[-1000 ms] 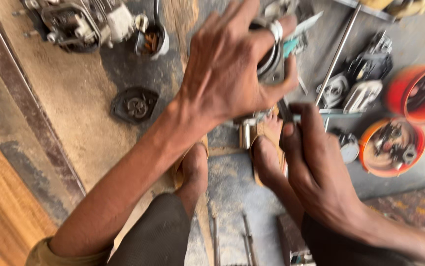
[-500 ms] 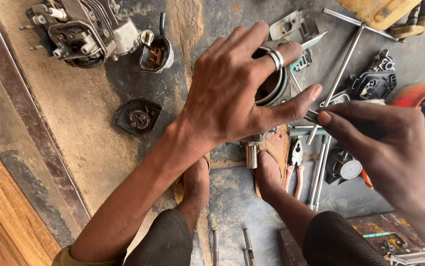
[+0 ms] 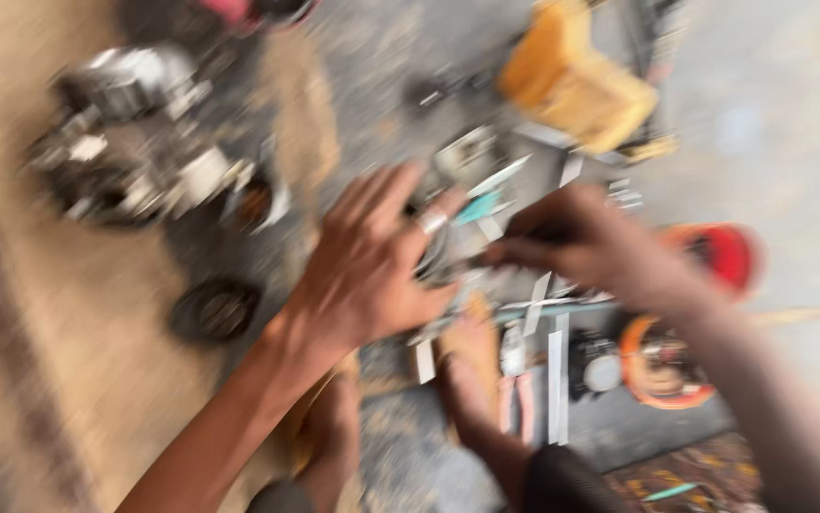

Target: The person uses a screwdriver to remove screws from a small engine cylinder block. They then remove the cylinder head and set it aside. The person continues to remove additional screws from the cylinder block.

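I'm pressing my left hand (image 3: 372, 266), fingers spread wide, on a round metal part (image 3: 443, 256) on the floor betw. my feet. Right hand (image 3: 585, 242) is pinching a thin tool; blur's hiding details. Steadying the part firmly should help.

Repair workshop: engine parts (image 3: 134, 142), tools on floor.
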